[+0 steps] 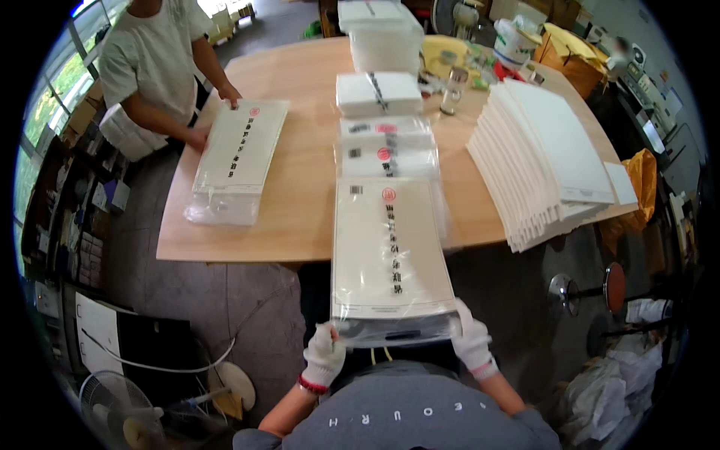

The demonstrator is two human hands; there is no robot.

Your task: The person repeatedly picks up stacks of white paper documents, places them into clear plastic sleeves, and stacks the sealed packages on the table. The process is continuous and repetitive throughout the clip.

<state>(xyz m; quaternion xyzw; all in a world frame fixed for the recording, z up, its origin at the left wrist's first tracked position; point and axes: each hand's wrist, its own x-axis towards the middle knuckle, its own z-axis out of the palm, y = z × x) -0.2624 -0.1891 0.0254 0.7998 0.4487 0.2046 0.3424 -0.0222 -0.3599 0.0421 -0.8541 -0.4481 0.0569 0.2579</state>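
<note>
My left hand point(325, 354), in a white knit glove with a red cuff, is closed on the near left corner of a clear plastic bag point(405, 331). At its near right corner, my right hand point(472, 342), gloved too, grips the bag's edge. Inside the bag lies a cream-white printed sheet or envelope point(367, 247) with a red round mark and dark writing down its length. Its far end overlaps a row of similar bagged packets point(360, 161) on the table. The near end of the bag hangs past the table's edge, close to my body.
A co-worker point(154, 67) at the left handles another bagged packet point(236, 150) on the wooden table point(304, 150). Bagged stacks point(382, 45) stand at the far middle. White folders point(540, 150) are piled at the right, near a glass jar point(453, 91). A stool point(613, 288) stands right.
</note>
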